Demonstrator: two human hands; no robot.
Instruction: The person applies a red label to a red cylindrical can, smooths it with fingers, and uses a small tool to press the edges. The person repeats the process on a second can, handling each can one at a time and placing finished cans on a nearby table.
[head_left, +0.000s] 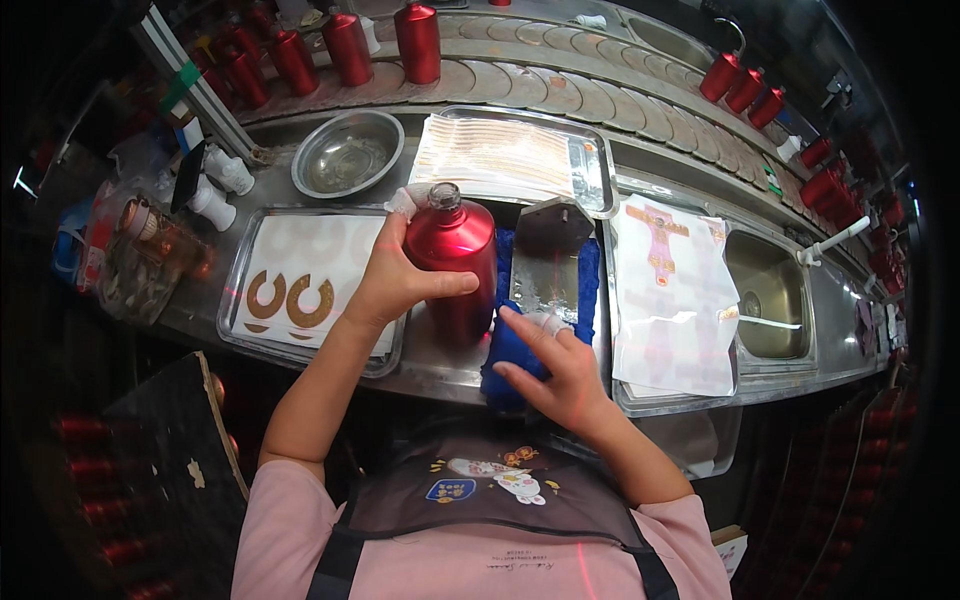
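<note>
My left hand (397, 277) is wrapped around a glossy red bottle (454, 240) with a clear ridged neck, which stands upright over the steel counter. A white covering is on one of its fingertips. My right hand (559, 367) is over a bunched blue cloth (510, 360) at the counter's front edge, its thumb and index finger apart; whether it presses on the cloth is hard to tell. White covering shows on a right finger too. Just beyond that hand is a metal stand (551, 259) with a dark upright end plate, set on blue cloth.
A tray (225, 322) at left holds sheets with gold C-shaped decals. Behind are a metal bowl (349, 154) and a tray (606, 169) of gold-striped sheets. At right lie pink-and-gold decal sheets (667, 300) beside a sink (772, 300). Red bottles (418, 45) stand on a slat conveyor (540, 90).
</note>
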